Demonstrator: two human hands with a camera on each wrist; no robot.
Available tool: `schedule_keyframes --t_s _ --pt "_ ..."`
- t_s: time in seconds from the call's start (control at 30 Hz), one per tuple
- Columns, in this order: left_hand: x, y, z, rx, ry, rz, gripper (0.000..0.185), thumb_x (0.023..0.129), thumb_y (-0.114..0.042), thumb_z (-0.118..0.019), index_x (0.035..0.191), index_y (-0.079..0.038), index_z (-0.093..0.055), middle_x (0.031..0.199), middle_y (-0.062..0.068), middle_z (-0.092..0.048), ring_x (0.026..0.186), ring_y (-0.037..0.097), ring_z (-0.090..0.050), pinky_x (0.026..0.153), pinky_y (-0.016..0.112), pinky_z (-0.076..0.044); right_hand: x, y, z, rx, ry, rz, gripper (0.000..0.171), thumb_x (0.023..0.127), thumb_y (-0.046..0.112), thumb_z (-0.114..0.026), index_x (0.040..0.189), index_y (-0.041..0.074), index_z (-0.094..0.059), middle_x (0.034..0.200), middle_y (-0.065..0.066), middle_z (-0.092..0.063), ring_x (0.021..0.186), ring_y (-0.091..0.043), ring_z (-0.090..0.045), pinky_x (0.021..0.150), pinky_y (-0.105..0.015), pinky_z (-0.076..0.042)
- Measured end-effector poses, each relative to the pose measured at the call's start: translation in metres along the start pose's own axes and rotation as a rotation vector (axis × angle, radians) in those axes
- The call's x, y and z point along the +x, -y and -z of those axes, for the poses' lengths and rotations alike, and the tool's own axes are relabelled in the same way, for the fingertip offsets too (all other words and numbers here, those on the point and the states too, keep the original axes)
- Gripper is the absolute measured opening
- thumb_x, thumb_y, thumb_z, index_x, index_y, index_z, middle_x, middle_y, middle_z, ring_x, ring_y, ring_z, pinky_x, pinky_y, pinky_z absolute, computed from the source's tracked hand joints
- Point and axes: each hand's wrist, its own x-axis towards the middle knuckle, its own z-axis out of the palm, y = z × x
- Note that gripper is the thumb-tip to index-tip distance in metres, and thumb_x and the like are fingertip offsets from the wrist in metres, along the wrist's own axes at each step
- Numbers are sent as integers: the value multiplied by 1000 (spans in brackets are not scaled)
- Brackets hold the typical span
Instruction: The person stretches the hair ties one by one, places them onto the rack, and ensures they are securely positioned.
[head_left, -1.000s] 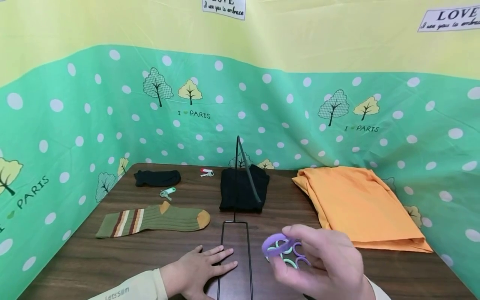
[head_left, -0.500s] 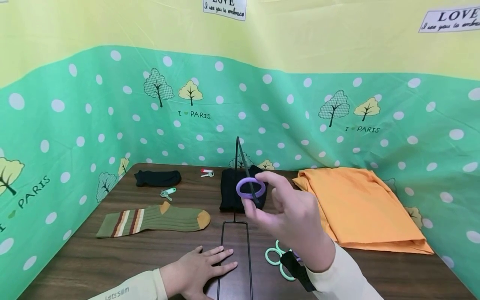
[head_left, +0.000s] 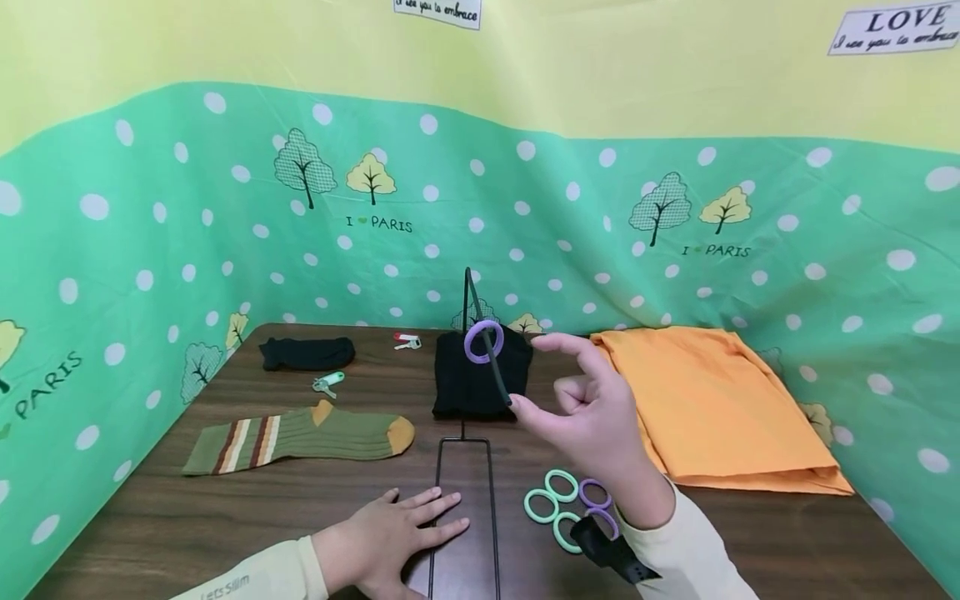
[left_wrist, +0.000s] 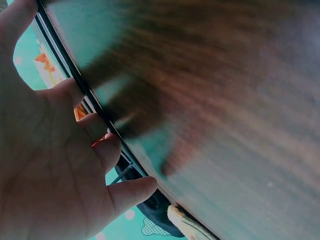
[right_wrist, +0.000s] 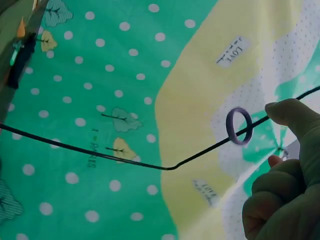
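Head: purple ring [head_left: 483,342] is threaded on the slanted rod of the black wire stand [head_left: 489,367], partway up, in front of the black folded cloth [head_left: 480,379]. Right hand [head_left: 592,417] is raised just right of and below the ring, fingers spread and holding nothing; a fingertip sits at the rod's low end. Rod's long axis climbs up-left away from that hand. Left hand [head_left: 393,533] lies flat on the table [head_left: 225,517], fingers straight, touching the stand's base frame. Right hand is the nearer one to the ring. Spare green and purple rings [head_left: 566,504] lie on the table under the right wrist

Left wrist: blurred; left hand [left_wrist: 55,165] open, fingers lying against the wire frame [left_wrist: 95,105]

Right wrist: ring [right_wrist: 239,126] hangs on the rod [right_wrist: 125,157], just apart from the fingertips [right_wrist: 292,112]; nothing pinched
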Motion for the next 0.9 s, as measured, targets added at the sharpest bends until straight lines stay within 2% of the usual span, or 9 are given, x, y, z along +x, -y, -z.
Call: schedule_keyframes --t_s 0.2,0.43,0.6,0.67,0.77,0.9 --pt "-3 1 0 -64 6 -3 80 80 -75 -41 146 -42 -9 156 -10 -11 142 15 -19 93 56 -40 -13 -9 14 233 54 -219 53 67 -13 -74 114 2 -55 47 -1 -15 37 -11 -15 35 -25 -18" --pt "-2 1 2 -89 -12 5 81 79 -77 -39 146 -42 -11 156 -8 -12 142 18 -19 94 59 -38 -27 -28 32 292 147 -428 48 72 -8 -72 115 9 -56 48 -3 -14 41 -17 -12 40 -31 -20" --pt "-3 0 4 -76 -35 17 85 76 -80 -38 147 -40 -11 156 -6 -12 143 19 -19 95 60 -37 -41 -48 42 403 240 -532 45 77 -7 -67 116 12 -55 49 -3 -15 42 -19 -12 39 -33 -16" --pt "-3 -1 4 -70 -41 20 87 76 -81 -37 147 -40 -11 156 -6 -12 143 19 -18 95 60 -37 -49 -57 47 415 277 -593 44 79 -5 -67 116 16 -54 48 0 -17 40 -15 -14 38 -32 -14" --pt "-3 -1 4 -78 -35 18 86 76 -80 -37 147 -40 -11 156 -7 -12 143 19 -18 96 60 -36 -62 -73 52 393 341 -732 44 80 1 -68 116 20 -52 47 7 -23 37 -6 -19 36 -27 -14" --pt "-4 -2 2 -75 -32 17 85 77 -80 -37 147 -41 -12 156 -7 -13 142 19 -19 95 59 -37 -78 -93 55 339 442 -896 50 80 7 -70 124 14 -48 48 11 -30 37 -1 -24 37 -20 -19"
